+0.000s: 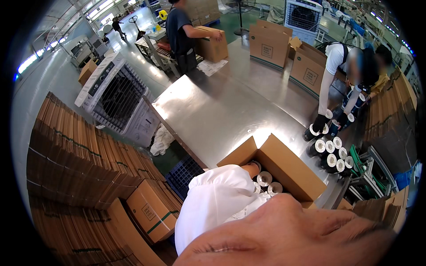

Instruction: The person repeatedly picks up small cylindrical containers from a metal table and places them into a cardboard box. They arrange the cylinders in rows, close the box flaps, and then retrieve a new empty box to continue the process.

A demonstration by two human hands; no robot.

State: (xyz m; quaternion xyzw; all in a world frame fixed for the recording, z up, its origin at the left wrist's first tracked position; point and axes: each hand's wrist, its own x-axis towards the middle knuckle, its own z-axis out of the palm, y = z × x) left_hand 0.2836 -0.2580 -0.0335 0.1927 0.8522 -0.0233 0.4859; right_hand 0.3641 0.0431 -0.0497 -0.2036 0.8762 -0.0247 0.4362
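My left arm, in a white sleeve, reaches over an open cardboard carton (290, 170) at the near edge of the metal table. Only a bit of my left hand (253, 168) shows by the carton's inner wall; its fingers are hidden, so I cannot tell what they hold. Beside it, several rolls with pale round ends and hollow centres (264, 178) stand upright in the carton. My right hand is out of sight. To the right, more dark rolls with white ends (329, 146) stand grouped on the table.
A co-worker's gloved hand (318, 124) touches rolls at the right. Another person handles a carton (212, 46) across the metal table (208, 102). Stacked flat cardboard (84, 146) rises on the left, near an air cooler (117, 97). Open cartons (268, 44) stand at the far side.
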